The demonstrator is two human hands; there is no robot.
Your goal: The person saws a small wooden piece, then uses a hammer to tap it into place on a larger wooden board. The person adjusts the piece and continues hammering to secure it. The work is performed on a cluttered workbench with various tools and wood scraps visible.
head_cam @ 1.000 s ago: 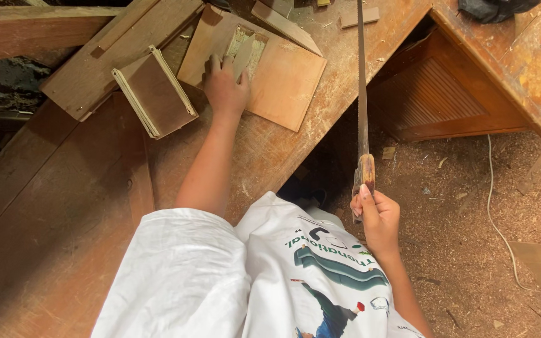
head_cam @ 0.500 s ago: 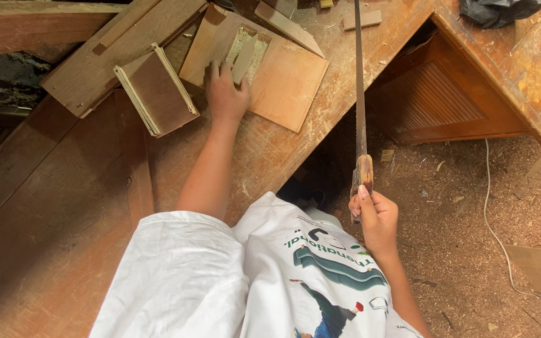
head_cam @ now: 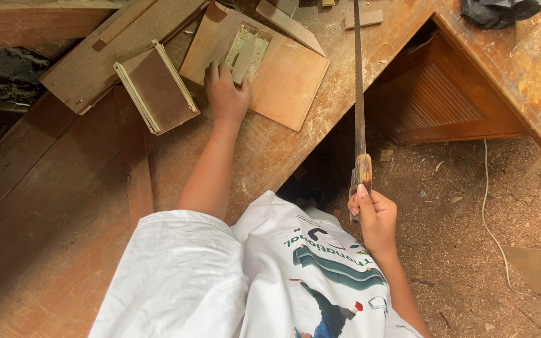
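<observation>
The right hand [head_cam: 376,216] is closed around the wooden handle of a hand saw [head_cam: 359,94], whose long narrow blade runs straight up the view and crosses the edge of the bench [head_cam: 283,150]. The left hand [head_cam: 226,94] is open, pressed palm-down with fingers spread on a flat plywood panel [head_cam: 289,81] that lies on the bench top; the fingertips reach a pale, rough rectangular patch on that panel. Just left of this hand a small open-sided wooden box [head_cam: 158,87] rests tilted on the bench, and beyond it lies a long plank [head_cam: 95,62]. A thin wooden strip [head_cam: 289,25] lies across the panel's upper corner. Right of the saw, under the bench, stands a slatted wooden panel [head_cam: 439,100]. The floor [head_cam: 471,206] below is covered in sawdust, with a thin white cord [head_cam: 493,213] trailing over it.
</observation>
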